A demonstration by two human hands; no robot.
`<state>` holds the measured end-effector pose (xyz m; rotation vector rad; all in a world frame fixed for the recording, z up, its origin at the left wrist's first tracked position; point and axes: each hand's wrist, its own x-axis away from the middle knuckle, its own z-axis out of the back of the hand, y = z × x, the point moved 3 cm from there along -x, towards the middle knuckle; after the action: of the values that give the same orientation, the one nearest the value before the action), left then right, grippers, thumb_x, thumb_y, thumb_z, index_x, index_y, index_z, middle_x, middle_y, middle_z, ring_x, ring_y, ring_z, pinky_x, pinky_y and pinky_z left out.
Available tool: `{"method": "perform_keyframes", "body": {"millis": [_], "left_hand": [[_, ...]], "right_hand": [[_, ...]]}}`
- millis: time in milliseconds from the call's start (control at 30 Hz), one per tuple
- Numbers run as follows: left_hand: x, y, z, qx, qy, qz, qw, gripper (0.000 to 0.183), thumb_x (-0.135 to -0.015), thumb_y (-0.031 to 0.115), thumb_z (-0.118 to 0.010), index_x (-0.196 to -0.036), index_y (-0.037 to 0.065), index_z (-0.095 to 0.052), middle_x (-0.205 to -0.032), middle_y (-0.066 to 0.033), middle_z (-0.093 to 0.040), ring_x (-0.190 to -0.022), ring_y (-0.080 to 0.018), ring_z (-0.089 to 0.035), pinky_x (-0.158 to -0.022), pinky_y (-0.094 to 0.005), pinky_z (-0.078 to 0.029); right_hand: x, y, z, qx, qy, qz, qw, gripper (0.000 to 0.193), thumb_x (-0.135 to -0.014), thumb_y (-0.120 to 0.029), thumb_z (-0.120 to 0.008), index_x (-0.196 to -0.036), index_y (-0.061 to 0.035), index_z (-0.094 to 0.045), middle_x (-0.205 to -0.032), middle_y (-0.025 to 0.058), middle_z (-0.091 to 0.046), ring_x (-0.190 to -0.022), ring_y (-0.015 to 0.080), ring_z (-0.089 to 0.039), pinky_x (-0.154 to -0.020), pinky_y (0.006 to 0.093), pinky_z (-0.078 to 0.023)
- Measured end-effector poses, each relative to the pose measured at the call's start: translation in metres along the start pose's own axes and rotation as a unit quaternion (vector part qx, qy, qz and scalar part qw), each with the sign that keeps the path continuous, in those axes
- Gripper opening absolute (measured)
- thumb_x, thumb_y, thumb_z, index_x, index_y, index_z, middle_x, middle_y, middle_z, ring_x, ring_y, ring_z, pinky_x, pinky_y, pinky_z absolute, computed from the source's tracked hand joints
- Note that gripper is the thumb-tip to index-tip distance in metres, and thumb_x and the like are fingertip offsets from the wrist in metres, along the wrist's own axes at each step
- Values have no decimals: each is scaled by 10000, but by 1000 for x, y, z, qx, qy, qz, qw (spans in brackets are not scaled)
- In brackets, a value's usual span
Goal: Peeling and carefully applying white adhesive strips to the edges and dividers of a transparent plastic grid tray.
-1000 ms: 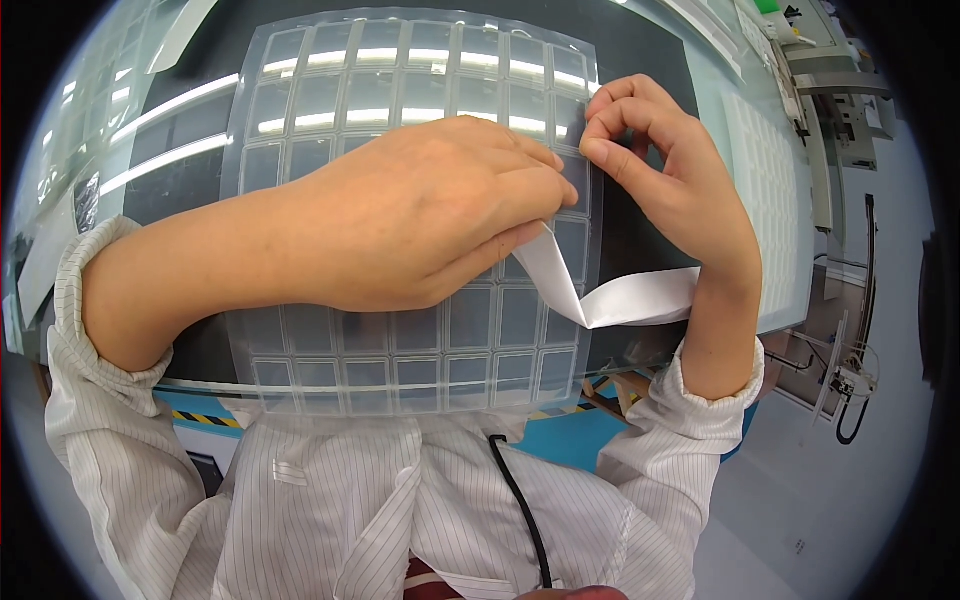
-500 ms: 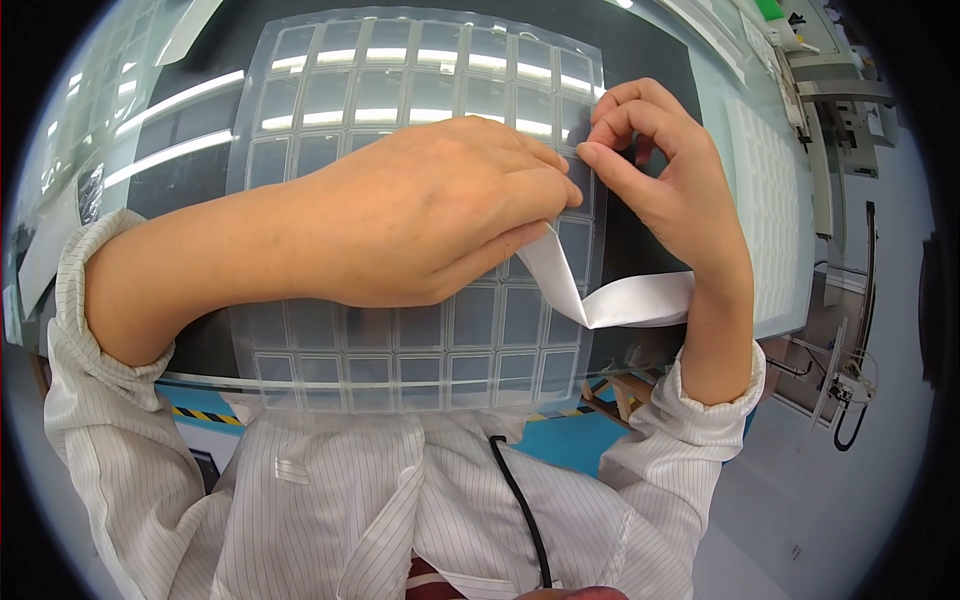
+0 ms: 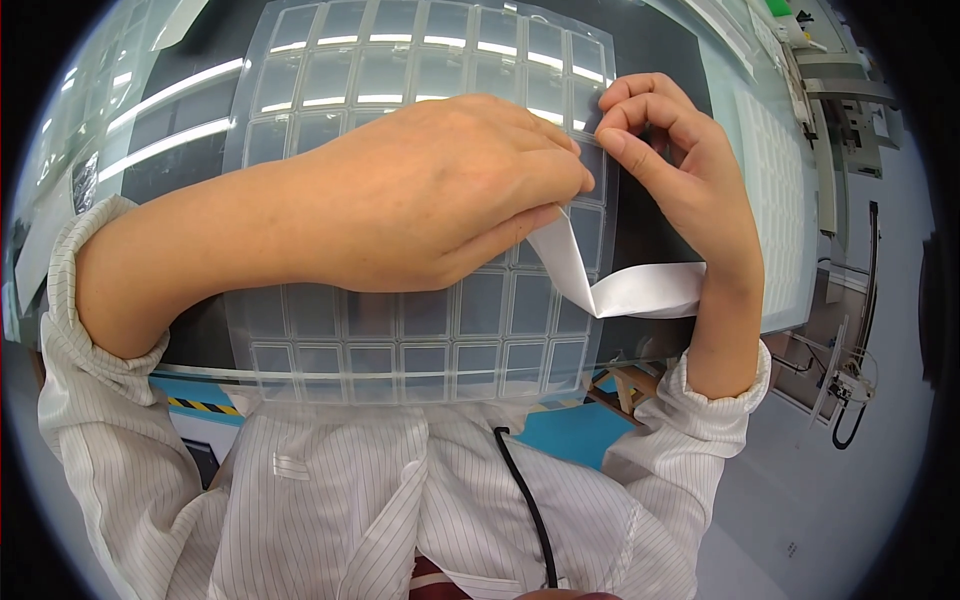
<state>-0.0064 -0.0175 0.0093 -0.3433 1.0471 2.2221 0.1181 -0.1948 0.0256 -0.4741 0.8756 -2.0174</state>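
Observation:
A clear plastic tray (image 3: 477, 305) with rows of rectangular pockets lies in front of me, its near edge reaching past the table edge. Across it stretches my left hand (image 3: 470, 190), palm down with fingers closed. From under those fingers hangs a white strip (image 3: 565, 262), which bends sharply and runs right to my right wrist, where its end is hidden. Beside the tray's right edge is my right hand (image 3: 680, 165), with thumb and index finger pinched together. Whatever sits in that pinch, if anything, is too small to make out.
Under the tray is a dark mat (image 3: 655, 210) on a glass-topped table. Another pocketed white sheet (image 3: 775, 200) lies to the right. Machine parts (image 3: 840, 90) stand at the far right. A black cord (image 3: 520, 490) hangs down my striped coat.
Both hands and the strip have shifted slightly right and up in the view. The tray appears a little higher too. Both hands keep their closed shape.

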Motion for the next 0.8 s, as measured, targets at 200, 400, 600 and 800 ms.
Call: {"method": "perform_keyframes", "body": {"millis": [200,400,600,800], "left_hand": [[0,0,1,-18,-47,20,999,258,-949,52,-576,-1198,2,-620,-1131,-147,-679,-1166,-344,-622,-947,-442,-512],[0,-2,0,7,7,-4,1000,190,-963,114,-564,-1045,-44,-630,-1020,-202,-673,-978,-388,-637,-878,-461,-500],[1,-3,-2,5,11,-11,1000,180,-963,113,-561,-1031,-42,-621,-989,-193,-663,-962,-379,-636,-868,-455,-500],[3,-4,0,1,9,-9,1000,169,-964,112,-559,-1021,-36,-616,-969,-186,-657,-950,-373,-633,-865,-452,-498]], "right_hand": [[1,-8,-2,69,42,31,996,111,-866,-96,-730,-853,-14,-657,-1017,12,-610,-796,69,-494,-694,219,-387],[-2,-5,-2,60,35,27,997,99,-883,-86,-713,-861,-8,-657,-1043,24,-611,-839,83,-516,-734,224,-405],[1,5,-1,-39,-22,19,999,120,-950,-110,-663,-931,8,-661,-1132,52,-572,-1025,118,-535,-910,237,-414],[-1,2,-6,-73,-8,-16,997,148,-958,-130,-662,-944,17,-657,-1135,37,-570,-1028,113,-529,-922,237,-413]]}}
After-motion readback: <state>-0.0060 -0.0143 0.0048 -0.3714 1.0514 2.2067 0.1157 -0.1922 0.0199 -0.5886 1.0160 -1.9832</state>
